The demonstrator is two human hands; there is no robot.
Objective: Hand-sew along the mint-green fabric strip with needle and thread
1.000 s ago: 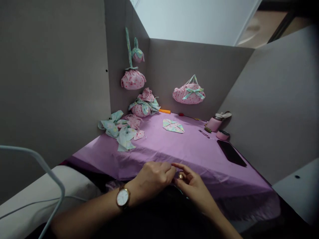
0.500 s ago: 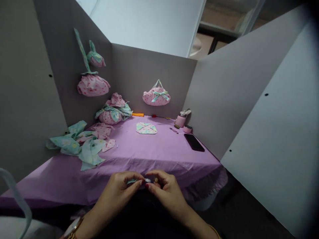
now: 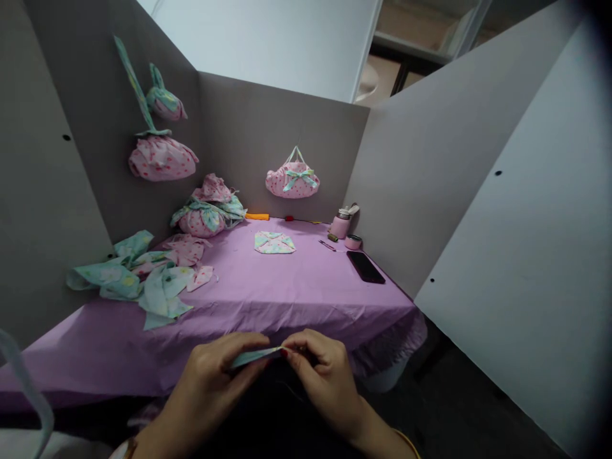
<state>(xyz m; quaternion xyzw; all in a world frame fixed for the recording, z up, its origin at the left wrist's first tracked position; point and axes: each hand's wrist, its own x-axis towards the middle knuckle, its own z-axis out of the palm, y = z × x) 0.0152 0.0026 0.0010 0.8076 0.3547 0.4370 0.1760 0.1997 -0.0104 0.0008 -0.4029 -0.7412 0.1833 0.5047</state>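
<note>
Left hand (image 3: 206, 380) holding mint fabric (image 3: 252, 357) — right hand (image 3: 327, 375) pinching its tip.

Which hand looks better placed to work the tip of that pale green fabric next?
Probably the right hand: its thumb and finger meet at the tip, while the left hand grips the pale green fabric farther back.

Two hands: left hand (image 3: 208, 379), right hand (image 3: 327, 373). Held mint cloth (image 3: 255, 357), one piece visible. Hanging pouches (image 3: 163, 158), three. Fabric heaps (image 3: 162, 287), two; pieces within overlap, tally uncertain. One each: flat patterned pad (image 3: 275, 243), dark phone (image 3: 366, 267), pink bottle (image 3: 340, 226), round pink container (image 3: 352, 242), olive spool (image 3: 333, 238), slim tool (image 3: 327, 245), orange object (image 3: 257, 217), red object (image 3: 289, 218).
</note>
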